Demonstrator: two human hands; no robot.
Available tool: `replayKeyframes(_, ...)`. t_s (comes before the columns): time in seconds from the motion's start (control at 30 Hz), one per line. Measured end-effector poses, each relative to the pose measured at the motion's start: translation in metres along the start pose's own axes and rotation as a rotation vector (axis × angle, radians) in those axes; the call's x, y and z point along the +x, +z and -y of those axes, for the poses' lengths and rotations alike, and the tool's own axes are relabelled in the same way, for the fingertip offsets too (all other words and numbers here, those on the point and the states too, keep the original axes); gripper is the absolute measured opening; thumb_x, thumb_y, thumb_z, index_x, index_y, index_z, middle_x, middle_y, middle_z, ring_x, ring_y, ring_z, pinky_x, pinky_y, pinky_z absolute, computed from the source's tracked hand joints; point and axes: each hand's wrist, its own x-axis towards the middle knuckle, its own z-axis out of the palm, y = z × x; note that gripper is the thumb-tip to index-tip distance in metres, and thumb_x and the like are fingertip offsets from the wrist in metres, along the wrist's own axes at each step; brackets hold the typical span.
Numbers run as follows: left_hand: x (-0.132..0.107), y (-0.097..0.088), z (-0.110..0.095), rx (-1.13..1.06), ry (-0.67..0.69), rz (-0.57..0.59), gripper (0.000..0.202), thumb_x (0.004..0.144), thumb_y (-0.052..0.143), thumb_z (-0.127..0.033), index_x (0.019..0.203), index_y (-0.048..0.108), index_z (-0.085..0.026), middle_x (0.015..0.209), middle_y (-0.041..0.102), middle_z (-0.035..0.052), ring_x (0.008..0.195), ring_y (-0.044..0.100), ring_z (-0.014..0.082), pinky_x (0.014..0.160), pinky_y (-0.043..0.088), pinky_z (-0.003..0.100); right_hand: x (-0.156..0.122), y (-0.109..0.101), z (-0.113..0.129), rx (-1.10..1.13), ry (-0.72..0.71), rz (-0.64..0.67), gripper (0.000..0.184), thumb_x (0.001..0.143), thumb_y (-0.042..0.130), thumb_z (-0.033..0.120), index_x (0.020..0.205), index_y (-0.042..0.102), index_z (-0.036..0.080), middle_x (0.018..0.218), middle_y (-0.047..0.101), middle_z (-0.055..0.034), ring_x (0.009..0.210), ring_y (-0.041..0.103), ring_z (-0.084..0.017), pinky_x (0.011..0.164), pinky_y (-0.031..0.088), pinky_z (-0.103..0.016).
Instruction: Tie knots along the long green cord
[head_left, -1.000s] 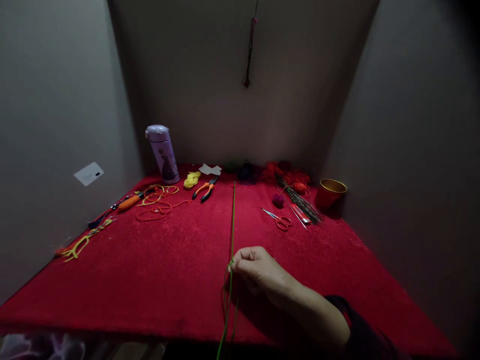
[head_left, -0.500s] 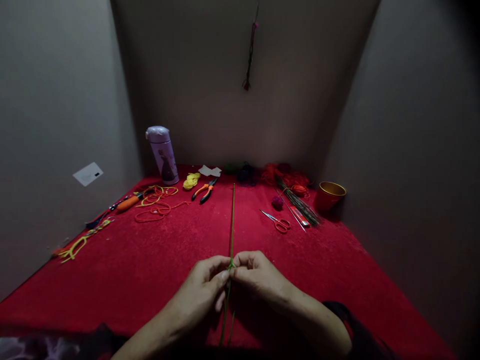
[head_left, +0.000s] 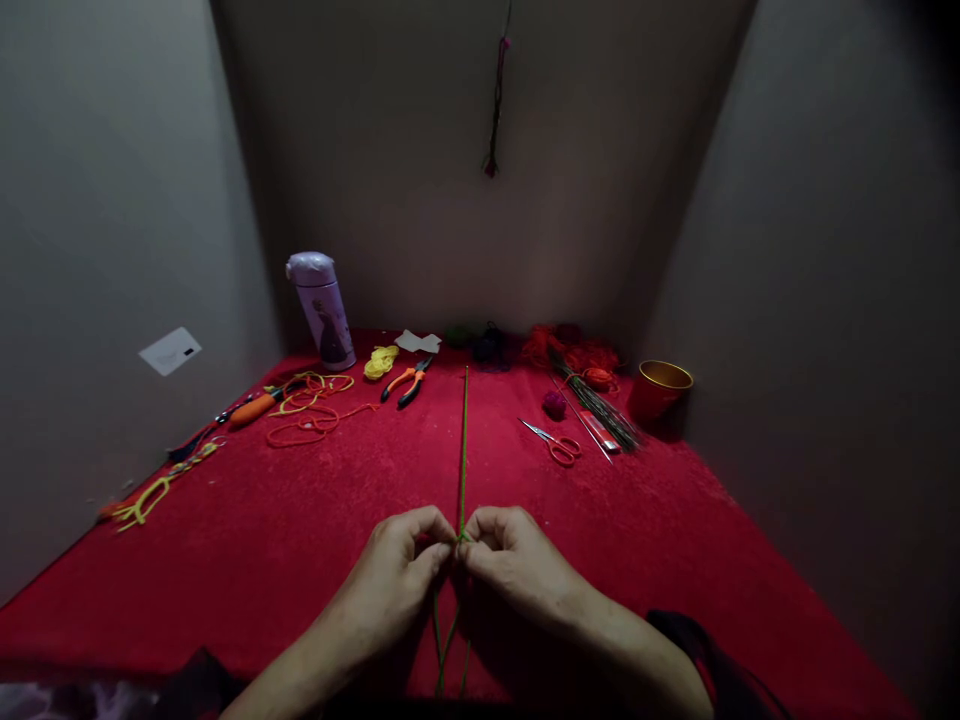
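Note:
A thin green stem wire (head_left: 464,440) lies lengthwise down the middle of the red cloth (head_left: 300,520), running from the far side toward me. My left hand (head_left: 401,580) and my right hand (head_left: 510,565) meet at its near part, both pinching green cord (head_left: 450,630) wrapped on the wire. Loose green strands hang below my fingers toward the table's near edge.
A lilac flask (head_left: 321,308) stands far left. Orange and yellow cords (head_left: 311,405), orange pliers (head_left: 405,380), a yellow yarn bundle (head_left: 381,361), red scissors (head_left: 555,442), a wire bundle (head_left: 600,405), red yarn (head_left: 574,352) and a gold cup (head_left: 660,390) lie around.
My left hand came in from below and joined the right on the green cord. The strands below my fingers have spread apart.

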Motion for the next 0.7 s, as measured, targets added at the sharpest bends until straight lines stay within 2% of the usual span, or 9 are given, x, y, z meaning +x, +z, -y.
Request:
replayKeyframes(0.13, 0.000, 0.000, -0.002, -0.078, -0.027, 0.043, 0.007, 0.075, 0.045, -0.020, 0.071, 0.050, -0.017, 0.062, 0.051, -0.0033, 0.056, 0.043, 0.0105, 0.055, 0.034, 0.022, -0.002, -0.001, 0.001, -0.108, -0.038, -0.028, 0.008, 0.070, 0.048, 0.017, 0.063, 0.051, 0.015, 0.058, 0.048, 0.0028, 0.054, 0.040, -0.008, 0.048, 0.026, -0.020)
replayKeyframes(0.3, -0.002, 0.002, -0.005, -0.003, 0.048, 0.053, 0.017, 0.082, 0.043, -0.026, 0.075, 0.055, -0.016, 0.074, 0.057, 0.0008, 0.071, 0.050, 0.0143, 0.064, 0.038, 0.024, -0.007, -0.003, 0.009, -0.253, -0.072, -0.079, 0.011, 0.071, 0.047, 0.016, 0.060, 0.048, 0.016, 0.056, 0.047, 0.0030, 0.054, 0.038, -0.008, 0.047, 0.023, -0.020)
replayKeyframes(0.53, 0.003, 0.006, 0.002, 0.028, 0.032, -0.021, 0.022, 0.080, 0.048, -0.028, 0.068, 0.060, -0.014, 0.064, 0.057, 0.0011, 0.063, 0.049, 0.0137, 0.057, 0.035, 0.023, -0.016, -0.004, 0.014, -0.374, -0.094, -0.105, 0.017, 0.079, 0.048, 0.022, 0.063, 0.048, 0.017, 0.059, 0.051, 0.0008, 0.054, 0.039, -0.009, 0.047, 0.022, -0.023)
replayKeyframes(0.63, 0.002, 0.008, 0.003, -0.057, -0.008, -0.065, 0.023, 0.079, 0.051, -0.031, 0.064, 0.056, -0.014, 0.058, 0.051, -0.0021, 0.056, 0.044, 0.0106, 0.051, 0.032, 0.021, -0.031, -0.001, 0.010, -0.515, -0.117, -0.117, 0.022, 0.084, 0.043, 0.028, 0.066, 0.049, 0.018, 0.060, 0.054, -0.0018, 0.051, 0.039, -0.011, 0.049, 0.022, -0.026)
replayKeyframes(0.7, 0.002, 0.010, 0.001, -0.193, -0.069, -0.061, 0.023, 0.079, 0.052, -0.034, 0.065, 0.052, -0.015, 0.053, 0.047, -0.0045, 0.048, 0.040, 0.0084, 0.046, 0.029, 0.020, -0.046, 0.007, 0.002, -0.601, -0.098, -0.042, 0.022, 0.084, 0.044, 0.029, 0.065, 0.050, 0.020, 0.057, 0.054, -0.0029, 0.047, 0.037, -0.012, 0.048, 0.020, -0.029)
